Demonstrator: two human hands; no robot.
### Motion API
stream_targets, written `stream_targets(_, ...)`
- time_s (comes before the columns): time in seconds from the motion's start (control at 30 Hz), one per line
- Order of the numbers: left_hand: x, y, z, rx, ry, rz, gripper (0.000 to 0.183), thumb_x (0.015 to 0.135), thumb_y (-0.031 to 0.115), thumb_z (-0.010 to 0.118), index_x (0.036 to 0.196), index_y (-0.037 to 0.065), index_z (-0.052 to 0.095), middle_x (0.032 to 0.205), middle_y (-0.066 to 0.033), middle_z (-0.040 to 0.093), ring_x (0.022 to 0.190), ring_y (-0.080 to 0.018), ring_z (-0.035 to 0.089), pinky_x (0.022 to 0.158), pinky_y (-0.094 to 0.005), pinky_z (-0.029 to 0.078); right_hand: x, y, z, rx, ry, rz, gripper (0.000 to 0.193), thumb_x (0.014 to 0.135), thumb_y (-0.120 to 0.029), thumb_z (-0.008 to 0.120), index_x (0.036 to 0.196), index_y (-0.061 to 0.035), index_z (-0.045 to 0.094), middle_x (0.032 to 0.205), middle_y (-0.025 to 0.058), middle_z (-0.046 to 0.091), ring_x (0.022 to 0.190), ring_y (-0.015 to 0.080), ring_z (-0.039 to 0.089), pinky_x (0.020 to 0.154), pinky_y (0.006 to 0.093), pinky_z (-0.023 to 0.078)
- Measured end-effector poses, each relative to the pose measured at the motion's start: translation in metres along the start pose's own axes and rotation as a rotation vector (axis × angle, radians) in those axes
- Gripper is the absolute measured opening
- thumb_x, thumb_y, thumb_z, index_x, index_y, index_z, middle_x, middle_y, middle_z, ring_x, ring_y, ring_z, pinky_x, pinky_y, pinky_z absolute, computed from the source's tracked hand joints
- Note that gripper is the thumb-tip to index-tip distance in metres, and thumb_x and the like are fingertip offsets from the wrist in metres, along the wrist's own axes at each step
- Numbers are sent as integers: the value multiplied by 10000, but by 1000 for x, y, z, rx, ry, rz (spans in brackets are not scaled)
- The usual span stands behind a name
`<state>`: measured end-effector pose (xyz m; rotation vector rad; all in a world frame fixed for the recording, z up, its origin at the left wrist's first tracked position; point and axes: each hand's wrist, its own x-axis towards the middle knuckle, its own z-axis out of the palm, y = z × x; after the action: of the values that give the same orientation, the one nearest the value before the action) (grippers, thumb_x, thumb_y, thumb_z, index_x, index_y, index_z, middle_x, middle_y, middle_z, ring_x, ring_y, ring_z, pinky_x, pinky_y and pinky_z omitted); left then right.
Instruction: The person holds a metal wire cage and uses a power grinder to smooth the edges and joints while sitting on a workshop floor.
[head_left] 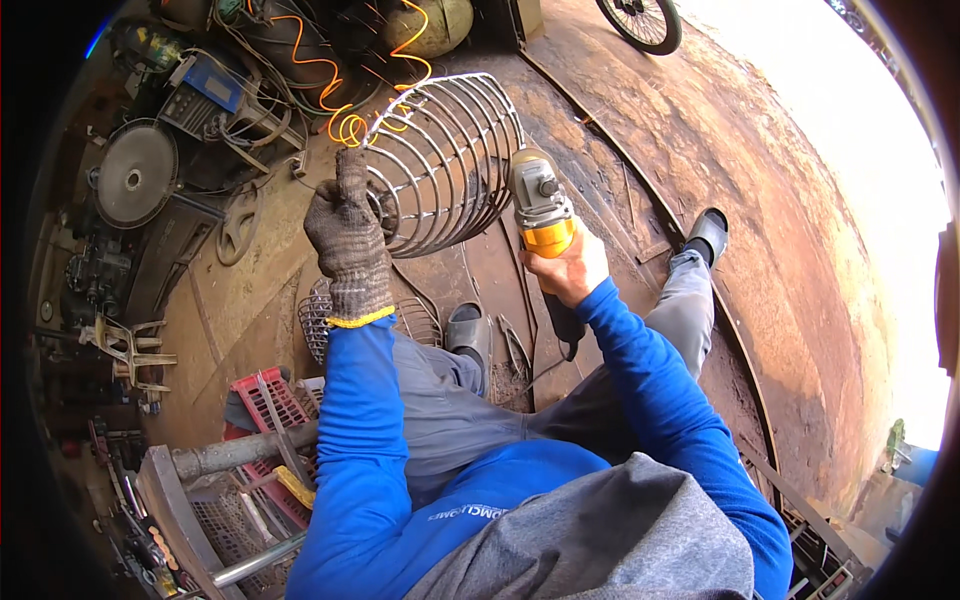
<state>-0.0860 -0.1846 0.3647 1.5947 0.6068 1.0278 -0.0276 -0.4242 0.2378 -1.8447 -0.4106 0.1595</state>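
Note:
My left hand [347, 235], in a dark knitted work glove with a yellow cuff, grips the left edge of a metal wire basket [445, 165]. The basket has curved ribs and is held up tilted in front of me. In my bare right hand [575, 265] is an angle grinder [542, 200] with a grey metal head, an orange collar and a dark body. Its head is right up against the basket's right side in the picture; whether the disc touches the wire cannot be seen.
Another wire basket [315, 320] lies on the floor behind my left forearm. A red plastic crate [270, 400] is at lower left. Orange coiled hose [350, 128], a machine with a blue panel [212, 82] and a round disc [135, 173] stand far left. A metal strip [640, 165] crosses the floor.

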Motion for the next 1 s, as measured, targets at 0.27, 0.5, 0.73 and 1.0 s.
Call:
stream_targets(0.27,5,-1,-5,58,52,13,487,906,531,769,749,108,585,585,20,549,455,-85,535,423,-249,409,4,2,-1,3,-38,18,620,714,-346,851,1174,-7,611,1000,183,743,924,347,739,872,397,575)
stream_targets(0.5,39,7,-44,-242,162,-101,679,924,585,674,1333,45,626,1250,-87,671,1075,-222,655,898,-358,543,1,-4,-19,190,-12,-5,521,748,-256,845,1181,-50,641,993,113,750,868,230,729,841,367,572)
stream_targets(0.73,88,-23,-121,927,71,575,659,1038,492,470,1552,86,391,1582,-129,425,1426,-308,433,1190,-460,365,-4,3,-35,679,-125,105,354,823,-170,810,1116,-28,671,918,33,694,774,139,673,727,313,560)
stream_targets(1.0,95,-40,-136,744,148,674,481,1095,298,423,1498,37,433,1460,-140,553,1295,-262,579,1084,-372,495,-3,1,-31,719,-141,166,334,844,-142,796,1113,-9,650,866,40,686,719,167,685,684,332,577)
